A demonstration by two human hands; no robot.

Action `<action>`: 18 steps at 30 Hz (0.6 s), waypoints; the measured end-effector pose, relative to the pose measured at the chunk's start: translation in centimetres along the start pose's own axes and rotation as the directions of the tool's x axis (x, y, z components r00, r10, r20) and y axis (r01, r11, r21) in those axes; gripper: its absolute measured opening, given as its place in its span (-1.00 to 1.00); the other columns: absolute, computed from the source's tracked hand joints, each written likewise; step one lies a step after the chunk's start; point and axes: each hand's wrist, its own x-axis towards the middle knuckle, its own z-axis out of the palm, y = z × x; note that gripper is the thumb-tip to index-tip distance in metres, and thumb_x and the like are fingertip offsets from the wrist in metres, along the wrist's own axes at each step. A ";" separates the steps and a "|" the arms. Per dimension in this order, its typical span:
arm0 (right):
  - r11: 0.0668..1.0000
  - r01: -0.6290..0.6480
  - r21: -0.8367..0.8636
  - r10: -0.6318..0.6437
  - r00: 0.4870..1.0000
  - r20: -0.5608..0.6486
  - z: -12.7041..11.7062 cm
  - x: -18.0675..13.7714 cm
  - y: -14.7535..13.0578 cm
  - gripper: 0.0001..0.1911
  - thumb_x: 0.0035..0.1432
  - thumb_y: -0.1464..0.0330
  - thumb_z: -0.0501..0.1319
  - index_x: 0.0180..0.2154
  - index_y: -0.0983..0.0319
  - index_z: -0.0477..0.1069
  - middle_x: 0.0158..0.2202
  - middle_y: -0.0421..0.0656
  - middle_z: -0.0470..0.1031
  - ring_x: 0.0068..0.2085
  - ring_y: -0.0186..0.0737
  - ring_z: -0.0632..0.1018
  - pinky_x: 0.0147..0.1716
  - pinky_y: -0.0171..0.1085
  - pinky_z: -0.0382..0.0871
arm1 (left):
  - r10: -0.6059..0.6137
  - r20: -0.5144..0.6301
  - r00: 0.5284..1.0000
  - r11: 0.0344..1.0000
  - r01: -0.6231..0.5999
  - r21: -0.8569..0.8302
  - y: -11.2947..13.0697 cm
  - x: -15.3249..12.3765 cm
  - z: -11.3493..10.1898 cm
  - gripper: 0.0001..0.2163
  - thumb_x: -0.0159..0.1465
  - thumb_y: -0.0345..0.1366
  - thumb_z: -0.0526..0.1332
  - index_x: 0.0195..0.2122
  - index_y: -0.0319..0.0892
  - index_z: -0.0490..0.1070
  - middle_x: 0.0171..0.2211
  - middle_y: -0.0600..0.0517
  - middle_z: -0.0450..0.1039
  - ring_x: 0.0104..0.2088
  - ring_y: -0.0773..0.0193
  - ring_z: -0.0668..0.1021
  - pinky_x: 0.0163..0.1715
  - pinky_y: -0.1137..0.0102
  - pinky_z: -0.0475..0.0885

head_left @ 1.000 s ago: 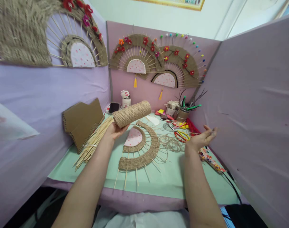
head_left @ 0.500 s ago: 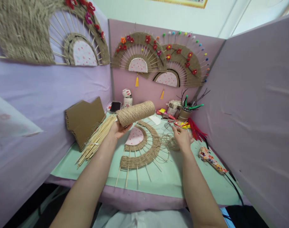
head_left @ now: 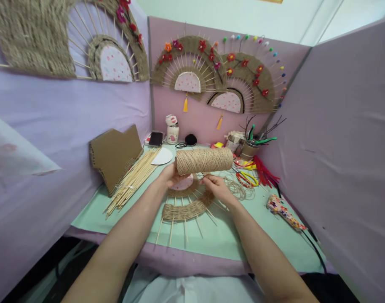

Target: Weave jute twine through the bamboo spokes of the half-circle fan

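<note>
My left hand [head_left: 171, 176] grips one end of a large spool of twine [head_left: 204, 160], held sideways above the table. Just under the spool's right half, my right hand [head_left: 214, 185] is closed with fingertips pinched on a thin strand of twine. Below both hands lies a half-round woven fan [head_left: 183, 211] with thin sticks fanning out and a pink dotted centre [head_left: 182, 183]; the spool and hands cover part of it. A loose tangle of twine [head_left: 241, 188] rests right of my right hand.
Bamboo sticks [head_left: 132, 184] and folded cardboard [head_left: 114, 152] lie at left. Yellow-handled scissors [head_left: 247, 179], red pipe cleaners [head_left: 266, 171] and a patterned glue gun [head_left: 285, 212] with a cord are at right. A bottle [head_left: 172, 131] and a can of pliers [head_left: 249, 149] stand behind.
The spool has moved right and lower, now nearly level. My right hand has come left from the twine tangle to beneath the spool, uncovering the scissors.
</note>
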 end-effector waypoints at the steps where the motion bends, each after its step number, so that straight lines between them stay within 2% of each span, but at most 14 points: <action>1: 0.999 0.013 0.045 -0.011 0.999 -0.042 -0.4 -0.1 0.0 -0.65 0.09 0.07 0.13 -0.43 0.24 0.39 -0.69 -0.33 0.10 -0.63 -0.41 0.15 -0.60 -0.36 0.03 | 0.019 -0.059 0.998 0.999 -0.017 0.030 0.0 0.1 0.0 -0.85 0.21 -0.31 0.11 -0.34 -0.15 0.47 -0.44 0.02 0.53 -0.41 0.27 0.52 -0.34 0.37 0.41; 3: 0.988 0.058 0.143 -0.041 0.992 -0.116 -1.3 -0.1 0.0 -0.64 0.08 0.05 0.13 -0.46 0.23 0.36 -0.70 -0.35 0.02 -0.65 -0.43 0.08 -0.63 -0.37 -0.04 | 0.069 -0.133 0.989 0.995 -0.059 0.080 0.0 0.4 -0.1 -0.85 0.19 -0.33 0.11 -0.34 -0.15 0.48 -0.46 0.05 0.53 -0.45 0.31 0.50 -0.40 0.43 0.35; 5: 0.976 0.093 0.196 -0.056 0.981 -0.185 -1.9 -0.1 0.1 -0.64 0.09 0.05 0.13 -0.45 0.22 0.35 -0.70 -0.37 -0.02 -0.66 -0.43 0.05 -0.63 -0.37 -0.05 | 0.103 -0.155 0.983 0.991 -0.088 0.097 0.1 0.6 -0.2 -0.85 0.15 -0.38 0.12 -0.33 -0.15 0.48 -0.47 0.06 0.53 -0.48 0.33 0.49 -0.43 0.46 0.31; 7: 0.983 0.098 0.154 -0.058 0.967 -0.247 -2.2 0.1 0.1 -0.64 0.09 0.05 0.13 -0.45 0.23 0.35 -0.70 -0.36 0.03 -0.65 -0.42 0.10 -0.62 -0.37 0.01 | 0.105 -0.164 0.981 0.992 -0.093 0.083 0.3 0.6 -0.3 -0.86 0.13 -0.41 0.13 -0.36 -0.17 0.47 -0.53 0.07 0.51 -0.54 0.36 0.46 -0.47 0.47 0.29; 9: 0.996 0.083 0.026 -0.071 0.952 -0.296 -2.0 0.2 0.2 -0.64 0.08 0.07 0.14 -0.44 0.24 0.37 -0.64 -0.28 0.22 -0.58 -0.37 0.25 -0.55 -0.35 0.16 | 0.108 -0.160 0.981 0.994 -0.102 0.048 0.5 0.5 -0.4 -0.88 0.14 -0.42 0.12 -0.40 -0.18 0.45 -0.57 0.07 0.47 -0.58 0.38 0.44 -0.50 0.48 0.29; 11: 0.990 0.097 -0.101 -0.125 0.939 -0.322 -1.7 0.4 0.5 -0.66 0.06 0.10 0.18 -0.35 0.25 0.41 -0.43 -0.16 0.43 -0.39 -0.26 0.42 -0.35 -0.28 0.30 | 0.119 -0.107 0.987 0.993 -0.119 0.005 0.7 0.2 -0.3 -0.88 0.17 -0.41 0.12 -0.40 -0.19 0.45 -0.53 0.04 0.49 -0.54 0.36 0.47 -0.49 0.48 0.34; 12: 0.982 0.118 -0.144 -0.159 0.934 -0.318 -1.4 0.5 0.6 -0.65 0.04 0.11 0.20 -0.26 0.25 0.41 -0.28 -0.10 0.47 -0.25 -0.20 0.46 -0.22 -0.23 0.32 | 0.120 -0.065 0.991 0.993 -0.121 -0.014 0.7 0.0 -0.2 -0.88 0.18 -0.41 0.11 -0.39 -0.19 0.45 -0.50 0.02 0.50 -0.49 0.34 0.49 -0.46 0.47 0.37; 15: 0.964 0.180 -0.195 -0.226 0.941 -0.253 -0.6 0.6 1.1 -0.45 -0.03 0.15 0.27 0.01 0.19 0.30 0.05 -0.04 0.36 0.10 -0.06 0.33 0.08 -0.11 0.15 | 0.091 0.079 0.993 0.995 -0.088 -0.042 0.3 -0.5 0.3 -0.86 0.20 -0.40 0.11 -0.36 -0.22 0.46 -0.43 -0.04 0.51 -0.42 0.29 0.52 -0.39 0.41 0.44; 18: 0.967 0.195 -0.163 -0.216 0.969 -0.119 0.3 0.5 1.2 -0.33 -0.10 0.16 0.32 0.07 0.17 0.24 0.12 -0.03 0.30 0.17 -0.03 0.26 0.13 -0.08 0.08 | 0.003 0.197 0.980 1.000 0.001 -0.016 -0.5 -0.7 0.7 -0.84 0.21 -0.35 0.11 -0.36 -0.22 0.48 -0.41 -0.06 0.51 -0.41 0.24 0.53 -0.38 0.37 0.46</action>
